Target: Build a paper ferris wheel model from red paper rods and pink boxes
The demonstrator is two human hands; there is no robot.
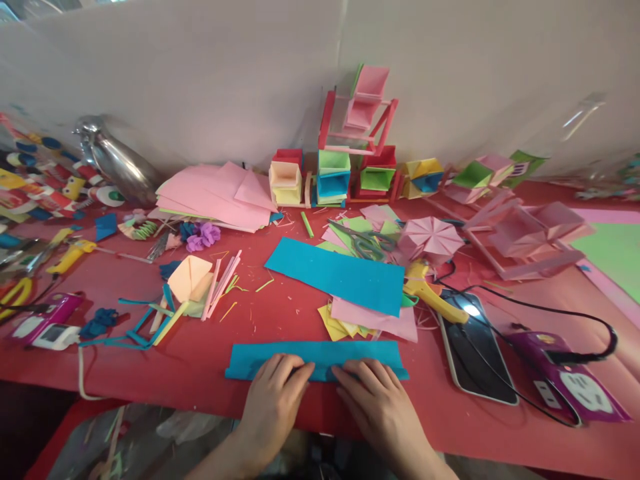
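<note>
A strip of blue paper lies lengthwise along the table's front edge, its near edge folded or rolled over. My left hand grips this near edge left of the middle, fingers curled over it and thumb pressed against it. On the same edge, a little to the right, my right hand has its fingers bent over the paper; its fingertips are partly hidden. Just beyond is a second, flat blue paper strip, overlapping a pink paper sheet and yellow paper scraps.
To the right lie a yellow glue gun, a smartphone and a purple power strip with black cables. Scissors rest among scraps. Folded paper boxes and a pink paper stack stand behind. Blue paper sticks lie left.
</note>
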